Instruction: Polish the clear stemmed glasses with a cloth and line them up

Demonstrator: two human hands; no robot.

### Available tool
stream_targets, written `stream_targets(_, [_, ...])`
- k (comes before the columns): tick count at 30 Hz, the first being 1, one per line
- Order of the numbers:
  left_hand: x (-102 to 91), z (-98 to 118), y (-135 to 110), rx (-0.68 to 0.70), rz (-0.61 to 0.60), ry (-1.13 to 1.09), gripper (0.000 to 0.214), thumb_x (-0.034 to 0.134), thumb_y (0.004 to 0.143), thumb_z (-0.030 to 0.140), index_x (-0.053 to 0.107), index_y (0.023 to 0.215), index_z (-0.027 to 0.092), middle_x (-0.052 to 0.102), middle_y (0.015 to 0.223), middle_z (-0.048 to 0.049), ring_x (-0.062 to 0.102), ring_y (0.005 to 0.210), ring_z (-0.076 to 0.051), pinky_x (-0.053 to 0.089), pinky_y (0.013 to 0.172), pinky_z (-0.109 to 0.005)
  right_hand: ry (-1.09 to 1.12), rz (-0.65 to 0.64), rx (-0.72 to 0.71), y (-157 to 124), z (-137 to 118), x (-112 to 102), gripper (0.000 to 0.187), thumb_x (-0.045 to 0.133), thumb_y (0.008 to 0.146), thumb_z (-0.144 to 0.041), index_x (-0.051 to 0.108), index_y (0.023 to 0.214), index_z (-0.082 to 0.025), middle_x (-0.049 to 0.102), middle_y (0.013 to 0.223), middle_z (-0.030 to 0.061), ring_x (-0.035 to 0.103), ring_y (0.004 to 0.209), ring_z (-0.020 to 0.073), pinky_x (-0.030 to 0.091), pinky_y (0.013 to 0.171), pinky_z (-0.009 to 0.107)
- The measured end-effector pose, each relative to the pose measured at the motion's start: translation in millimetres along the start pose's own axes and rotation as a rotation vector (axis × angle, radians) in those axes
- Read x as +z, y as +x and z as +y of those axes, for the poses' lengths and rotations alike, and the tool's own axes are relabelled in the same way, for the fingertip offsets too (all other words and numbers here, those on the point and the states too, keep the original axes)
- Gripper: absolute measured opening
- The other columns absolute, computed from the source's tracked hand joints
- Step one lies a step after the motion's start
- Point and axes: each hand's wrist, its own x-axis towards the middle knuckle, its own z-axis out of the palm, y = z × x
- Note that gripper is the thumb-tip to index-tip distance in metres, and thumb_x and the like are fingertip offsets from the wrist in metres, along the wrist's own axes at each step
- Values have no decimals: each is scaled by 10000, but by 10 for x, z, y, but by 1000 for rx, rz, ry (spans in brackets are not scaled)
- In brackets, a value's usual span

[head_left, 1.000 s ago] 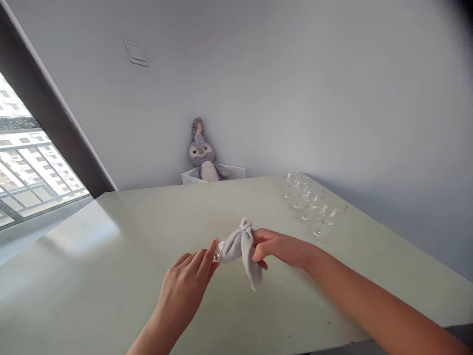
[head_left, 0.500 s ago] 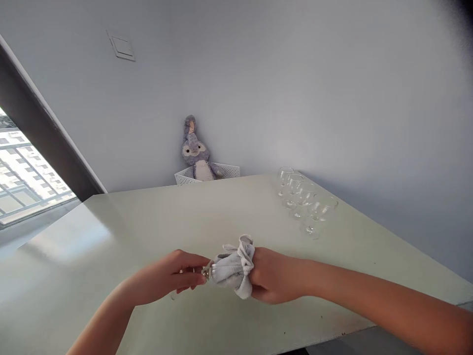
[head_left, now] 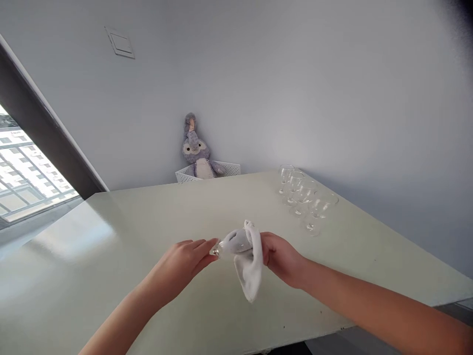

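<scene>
Over the near part of the table, my left hand (head_left: 190, 261) pinches the stem end of a stemmed glass (head_left: 217, 250), which lies sideways in the air. A pale grey cloth (head_left: 249, 266) fills the glass's bowl and spills out at its rim, one corner hanging down. My right hand (head_left: 279, 256) is closed on the cloth at the mouth of the glass; some of its fingers are hidden behind or inside the cloth. The foot of the glass is covered by my left fingers.
Several clear stemmed glasses (head_left: 305, 195) stand upright in a row at the right of the pale table (head_left: 177, 212). Behind the far edge a plush rabbit (head_left: 195, 150) sits in a white perforated basket (head_left: 232, 169). Walls border the back and right; a window (head_left: 31, 172) is at left.
Both hands have risen slightly with the glass, and my left hand has shifted right. My right hand has turned, its wrist rotating, and the cloth now hangs lower in a longer flap.
</scene>
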Motion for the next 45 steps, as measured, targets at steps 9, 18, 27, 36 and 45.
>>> stream_targets(9, [-226, -7, 96, -21, -420, -577, 374, 350, 915, 447, 438, 669, 179, 450, 609, 29, 380, 556, -88, 335, 563, -229, -868, -359, -356, 33, -254, -70, 163, 484, 651, -86, 467, 523, -187, 459, 590, -25, 420, 614, 132, 384, 660, 293])
stream_targets(18, [-32, 0, 93, -154, -175, -386, 379, 350, 905, 491, 505, 730, 191, 463, 662, 26, 401, 592, -98, 316, 542, -224, -114, -72, -24, 141, -23, -122, 68, 389, 538, -189, 454, 554, -188, 444, 566, 0, 445, 559, 141, 399, 554, 270])
stream_targets(27, [-71, 137, -139, -213, -145, -541, 359, 355, 916, 453, 490, 713, 189, 374, 602, 34, 320, 568, -100, 295, 532, -226, -1004, -377, -597, 43, -380, -123, 136, 431, 728, -95, 496, 659, -192, 497, 691, 1, 442, 680, 153, 372, 687, 301])
stream_targets(36, [15, 258, -128, -144, 78, -185, 330, 313, 921, 448, 575, 933, 246, 514, 690, -1, 435, 598, -132, 345, 567, -228, -55, -447, -136, 206, -195, -297, 200, 403, 617, -225, 580, 685, -160, 576, 636, 31, 554, 634, 194, 468, 660, 341])
stream_targets(45, [-85, 188, -180, -194, -66, -312, 330, 346, 918, 456, 546, 832, 207, 454, 664, 13, 390, 603, -113, 356, 555, -212, -900, -459, -451, 52, -421, -43, 127, 532, 771, -112, 635, 775, -186, 626, 858, 23, 554, 843, 179, 430, 813, 320])
